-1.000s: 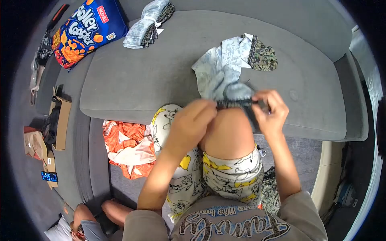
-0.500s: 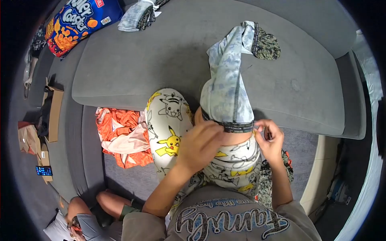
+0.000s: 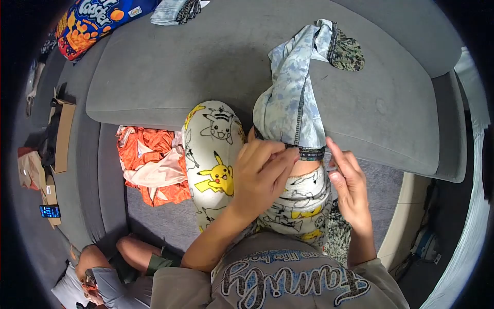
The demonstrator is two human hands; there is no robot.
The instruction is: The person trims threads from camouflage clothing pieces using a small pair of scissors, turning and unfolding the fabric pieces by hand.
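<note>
A light blue camouflage fabric sleeve (image 3: 288,110) with a dark elastic band (image 3: 311,153) is drawn over my bent right knee. Its far end trails onto the sofa seat and finishes in a dark green camouflage piece (image 3: 346,53). My left hand (image 3: 260,177) lies over the near edge, fingers bent and tips pinching the band; part of the grip is hidden. At the band's right end, my right hand (image 3: 351,188) has thumb and fingers apart, the index fingertip close beside the fabric. Bare skin shows between the band and the bunched Pikachu-print trousers (image 3: 306,206).
Orange and pink clothing (image 3: 154,167) lies on the floor to the left. The grey sofa (image 3: 206,62) holds another blue camouflage piece (image 3: 167,13) and a blue snack bag (image 3: 98,20). A phone (image 3: 50,211) lies far left; another person's legs (image 3: 136,252) are at lower left.
My left hand has moved right along the band, and its fingers now bend at the edge. My right hand has opened, its index finger straightened. The band's lettering now shows.
</note>
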